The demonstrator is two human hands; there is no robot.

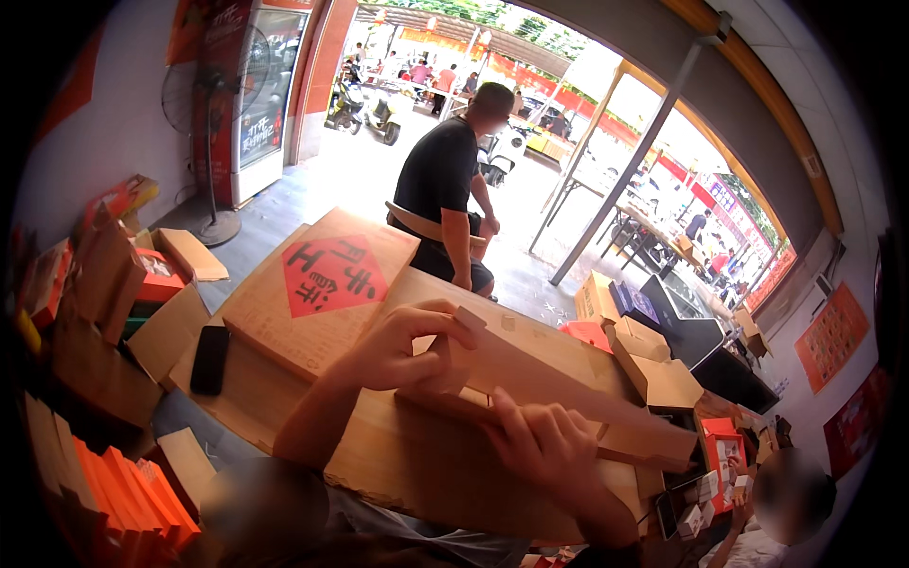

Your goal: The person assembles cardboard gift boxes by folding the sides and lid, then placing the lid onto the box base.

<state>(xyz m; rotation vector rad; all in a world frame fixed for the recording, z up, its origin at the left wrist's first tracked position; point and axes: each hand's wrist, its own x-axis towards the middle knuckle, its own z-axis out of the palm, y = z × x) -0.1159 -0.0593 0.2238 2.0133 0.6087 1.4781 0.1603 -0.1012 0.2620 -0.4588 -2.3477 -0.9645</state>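
Note:
A long, shallow brown cardboard box (568,381), partly folded, lies across the wooden table (417,435) in front of me. My left hand (407,348) is closed on the upright flap at its left end, with thumb and fingers pinching the board. On the near side, my right hand (549,452) has curled fingers gripping the box's near wall. Part of the inside is hidden behind the hands. To the left sits a flat carton (284,352) with a red diamond label (333,275). A black phone (209,360) is beside that carton.
Opened cartons (180,327) and red-orange boxes (128,488) crowd the left side. More cartons (653,364) stand at the right. A person in black (437,170) sits beyond the table; another person (757,521) is at lower right. A fan (220,227) stands far left.

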